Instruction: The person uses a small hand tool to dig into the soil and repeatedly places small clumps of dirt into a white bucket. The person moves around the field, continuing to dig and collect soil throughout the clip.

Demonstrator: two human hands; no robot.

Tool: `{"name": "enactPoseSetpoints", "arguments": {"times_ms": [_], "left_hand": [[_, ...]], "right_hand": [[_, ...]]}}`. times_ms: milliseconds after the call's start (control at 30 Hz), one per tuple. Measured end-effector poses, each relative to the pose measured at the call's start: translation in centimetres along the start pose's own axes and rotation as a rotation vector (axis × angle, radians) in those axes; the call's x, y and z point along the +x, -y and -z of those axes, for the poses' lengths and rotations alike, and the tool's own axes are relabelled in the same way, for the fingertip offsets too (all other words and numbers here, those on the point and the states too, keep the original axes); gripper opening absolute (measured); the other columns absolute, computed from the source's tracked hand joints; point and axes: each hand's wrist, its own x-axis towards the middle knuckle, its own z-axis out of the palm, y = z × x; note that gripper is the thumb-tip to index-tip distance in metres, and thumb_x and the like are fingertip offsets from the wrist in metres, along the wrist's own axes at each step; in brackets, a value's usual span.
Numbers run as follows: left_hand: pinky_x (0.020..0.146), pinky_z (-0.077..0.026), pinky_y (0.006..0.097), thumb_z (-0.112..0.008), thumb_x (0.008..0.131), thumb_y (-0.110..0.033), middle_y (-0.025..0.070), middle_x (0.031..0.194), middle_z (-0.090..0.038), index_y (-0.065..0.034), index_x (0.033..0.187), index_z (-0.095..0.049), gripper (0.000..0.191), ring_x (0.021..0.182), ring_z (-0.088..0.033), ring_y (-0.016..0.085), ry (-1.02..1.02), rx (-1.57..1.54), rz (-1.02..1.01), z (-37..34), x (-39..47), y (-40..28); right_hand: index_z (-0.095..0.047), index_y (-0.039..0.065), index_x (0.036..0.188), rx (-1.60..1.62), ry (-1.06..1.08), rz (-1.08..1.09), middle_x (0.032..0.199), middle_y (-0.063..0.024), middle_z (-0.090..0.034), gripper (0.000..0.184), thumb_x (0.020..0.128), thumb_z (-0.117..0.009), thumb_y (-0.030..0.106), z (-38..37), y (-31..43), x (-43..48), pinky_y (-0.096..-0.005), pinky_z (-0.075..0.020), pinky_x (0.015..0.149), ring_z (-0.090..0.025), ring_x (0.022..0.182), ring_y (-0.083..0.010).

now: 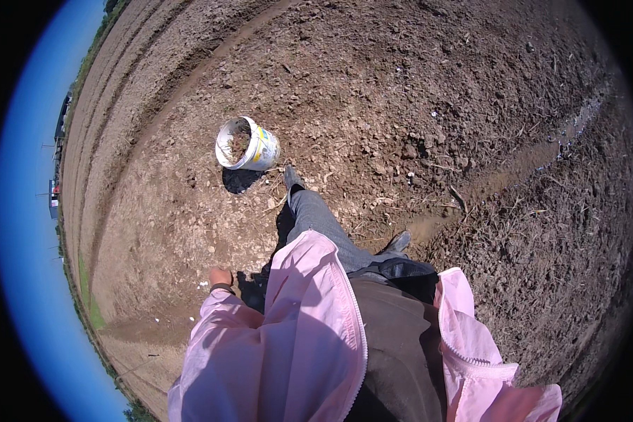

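Note:
My left hand (220,276) hangs low at the left, past the cuff of a pink jacket sleeve (224,311). Its fingers are too small and foreshortened to read, and nothing can be made out in it. My right hand is out of view. Ahead of my feet, a white plastic bucket (266,150) with a coloured label leans on the soil, its mouth facing left; dry plant matter and roots (239,143) lie inside. One dark boot (293,177) is close beside the bucket, the other (399,241) rests farther back, near a muddy furrow.
Cloddy brown soil (348,105) with straw bits surrounds me. A wet, shallow furrow (527,158) runs to the upper right. A stick (458,199) lies near it. Ploughed rows (116,105) curve along the left, with distant buildings (58,137) beyond. Small white bits dot the ground.

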Motion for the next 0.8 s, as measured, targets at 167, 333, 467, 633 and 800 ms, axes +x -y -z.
{"name": "enactPoseSetpoints", "arguments": {"times_ms": [167, 333, 467, 633, 800], "left_hand": [[0.073, -0.050, 0.0442, -0.072, 0.074, -0.029, 0.0271, 0.084, -0.064, 0.0066, 0.082, -0.065, 0.037, 0.085, -0.063, 0.040, -0.016, -0.243, 0.057, -4.5, 3.0, 8.1], [0.070, -0.050, 0.0448, -0.073, 0.071, -0.027, 0.0245, 0.079, -0.065, 0.0035, 0.077, -0.067, 0.032, 0.079, -0.064, 0.039, -0.065, 0.233, -0.164, -3.2, 4.8, 12.8], [0.069, -0.051, 0.0437, -0.072, 0.070, -0.033, 0.0201, 0.081, -0.067, 0.0009, 0.081, -0.069, 0.035, 0.078, -0.065, 0.036, -0.035, -0.091, -0.043, -7.0, -2.3, 3.0], [0.076, -0.051, 0.0439, -0.056, 0.085, -0.036, 0.0195, 0.085, -0.067, -0.0023, 0.087, -0.069, 0.036, 0.085, -0.065, 0.035, -0.017, 0.106, -0.054, -7.5, -4.8, 0.9], [0.079, -0.049, 0.0447, -0.040, 0.089, -0.044, 0.0139, 0.094, -0.067, -0.0092, 0.088, -0.069, 0.045, 0.092, -0.062, 0.033, 0.080, 0.135, -0.274, -9.1, -5.1, 5.5]], "right_hand": [[-0.060, -0.006, 0.071, 0.032, 0.040, 0.031, 0.063, -0.0112, -0.062, 0.043, 0.070, -0.073, 0.035, -0.7, 3.1, -0.8, -0.0387, -0.0440, 0.055, -0.053, 0.058, -0.0163], [-0.061, -0.006, 0.071, 0.066, 0.123, 0.073, 0.064, -0.0112, -0.062, 0.043, 0.070, -0.073, 0.035, -3.0, 5.5, -1.5, -0.0385, -0.0442, 0.055, -0.054, 0.058, -0.0163], [-0.061, -0.006, 0.071, 0.019, 0.014, 0.064, 0.064, -0.0111, -0.062, 0.042, 0.070, -0.073, 0.034, 1.4, 4.0, 0.3, -0.0382, -0.0443, 0.055, -0.054, 0.058, -0.0164], [-0.061, -0.006, 0.071, 0.011, 0.016, 0.083, 0.064, -0.0111, -0.062, 0.042, 0.069, -0.074, 0.034, 2.1, 4.6, 1.0, -0.0380, -0.0444, 0.055, -0.054, 0.058, -0.0164], [-0.061, -0.006, 0.071, 0.000, 0.071, 0.115, 0.065, -0.0110, -0.062, 0.042, 0.069, -0.074, 0.034, 0.9, 5.9, 1.8, -0.0377, -0.0445, 0.055, -0.054, 0.059, -0.0164]]}}
